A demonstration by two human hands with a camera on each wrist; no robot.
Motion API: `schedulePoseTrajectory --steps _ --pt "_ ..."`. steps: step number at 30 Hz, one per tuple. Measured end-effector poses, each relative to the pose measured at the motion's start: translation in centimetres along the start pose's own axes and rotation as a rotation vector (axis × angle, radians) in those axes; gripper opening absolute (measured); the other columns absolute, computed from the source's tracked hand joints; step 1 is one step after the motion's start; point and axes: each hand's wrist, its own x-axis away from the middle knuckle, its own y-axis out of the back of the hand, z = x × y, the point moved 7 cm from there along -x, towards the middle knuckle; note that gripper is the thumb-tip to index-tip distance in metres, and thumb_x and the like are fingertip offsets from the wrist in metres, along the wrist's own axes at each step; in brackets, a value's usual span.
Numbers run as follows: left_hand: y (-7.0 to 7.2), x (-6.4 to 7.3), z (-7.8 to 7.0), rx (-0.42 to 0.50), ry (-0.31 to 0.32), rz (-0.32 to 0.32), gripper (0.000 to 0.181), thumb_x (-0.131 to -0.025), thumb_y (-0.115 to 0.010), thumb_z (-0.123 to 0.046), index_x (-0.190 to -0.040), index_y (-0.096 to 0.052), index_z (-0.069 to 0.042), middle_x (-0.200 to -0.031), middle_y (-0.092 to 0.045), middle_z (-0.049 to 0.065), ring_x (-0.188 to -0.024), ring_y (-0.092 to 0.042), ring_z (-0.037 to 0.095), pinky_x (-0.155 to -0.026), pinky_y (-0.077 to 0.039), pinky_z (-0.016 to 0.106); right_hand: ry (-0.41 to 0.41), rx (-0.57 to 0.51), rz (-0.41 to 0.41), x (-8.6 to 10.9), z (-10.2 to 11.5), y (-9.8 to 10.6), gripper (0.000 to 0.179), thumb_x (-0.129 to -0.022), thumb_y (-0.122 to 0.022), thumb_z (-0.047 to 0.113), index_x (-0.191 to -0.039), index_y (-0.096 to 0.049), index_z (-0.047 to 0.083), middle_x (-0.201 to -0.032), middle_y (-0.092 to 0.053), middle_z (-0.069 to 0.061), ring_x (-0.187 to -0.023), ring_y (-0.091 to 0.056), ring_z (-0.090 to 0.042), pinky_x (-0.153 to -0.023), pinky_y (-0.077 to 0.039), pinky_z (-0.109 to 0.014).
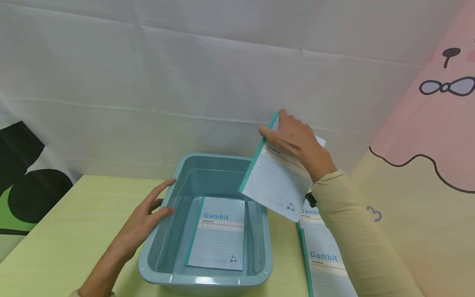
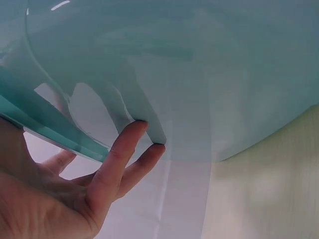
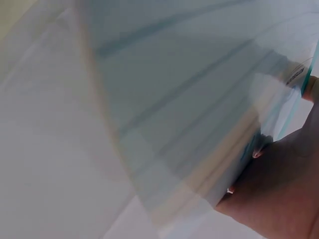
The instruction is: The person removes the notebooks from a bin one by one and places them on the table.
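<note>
My right hand [image 1: 300, 138] grips a white A5 notebook [image 1: 278, 177] by its upper part, thumb near the teal spine. This notebook hangs tilted in the air over the right rim of a blue-grey plastic basin [image 1: 146, 264]; in the right wrist view the notebook [image 3: 189, 99] is blurred. Another Gambit notebook [image 1: 217, 235] lies face up on the basin floor. Fairly straight fingers of my left hand [image 1: 139, 225] rest at the basin's left rim. The left wrist view shows fingertips [image 2: 158, 148] of that hand touching the basin's outer wall [image 2: 239, 89].
More Gambit notebooks [image 1: 326, 264] lie overlapping on the yellow-green table [image 1: 92, 214], right of the basin and partly hidden by my right sleeve [image 1: 356, 231]. A pale cloth backdrop [image 1: 156, 82] rises behind the table, with cartoon prints at both sides.
</note>
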Motion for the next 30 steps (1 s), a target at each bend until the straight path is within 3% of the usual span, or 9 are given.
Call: schedulePoseTrajectory --steps 8,14,22,26,30 --pt "0.0 -0.1 0.0 0.009 0.004 0.001 0.068 -0.103 -0.058 -0.029 -0.162 -0.027 -0.044 -0.152 -0.050 0.027 -0.119 -0.065 0.042 -0.081 -0.059 0.048 0.019 0.126 0.016 0.3 -4.9 -0.5 0.067 -0.091 -0.047 0.052 -0.134 -0.043 0.001 -0.112 -0.060 -0.020 -0.098 -0.059 -0.037 -0.087 -0.047 -0.052" --pt "0.0 -0.2 0.0 0.024 0.005 0.006 0.068 -0.103 -0.057 -0.029 -0.161 -0.027 -0.045 -0.152 -0.049 0.027 -0.116 -0.067 0.042 -0.079 -0.061 0.049 0.008 0.184 0.015 0.4 -7.5 -1.9 0.076 -0.092 -0.048 0.052 -0.145 -0.041 -0.001 -0.124 -0.061 -0.025 -0.105 -0.059 -0.041 -0.096 -0.045 -0.061" --pt "0.0 -0.3 0.0 0.028 -0.004 0.010 0.069 -0.103 -0.056 -0.028 -0.162 -0.026 -0.044 -0.152 -0.048 0.028 -0.116 -0.066 0.043 -0.079 -0.061 0.048 0.074 0.220 0.073 0.2 -8.1 -7.6 0.085 -0.097 -0.051 0.056 -0.155 -0.036 -0.004 -0.144 -0.055 -0.031 -0.133 -0.053 -0.049 -0.110 -0.039 -0.067" --pt "-0.2 -0.3 0.1 0.045 -0.009 0.018 0.069 -0.103 -0.055 -0.026 -0.162 -0.025 -0.043 -0.152 -0.047 0.028 -0.114 -0.067 0.041 -0.078 -0.062 0.048 0.100 0.198 0.112 0.0 -7.8 -11.1 0.083 -0.097 -0.052 0.057 -0.154 -0.039 -0.002 -0.146 -0.056 -0.027 -0.135 -0.054 -0.045 -0.110 -0.041 -0.064" --pt "-0.5 -0.4 0.1 0.048 -0.009 0.018 0.069 -0.102 -0.056 -0.025 -0.162 -0.025 -0.042 -0.153 -0.047 0.028 -0.114 -0.067 0.041 -0.078 -0.062 0.048 0.116 0.151 0.140 -0.1 -7.8 -14.0 0.069 -0.096 -0.052 0.053 -0.142 -0.048 0.001 -0.136 -0.061 -0.022 -0.129 -0.057 -0.041 -0.107 -0.043 -0.061"
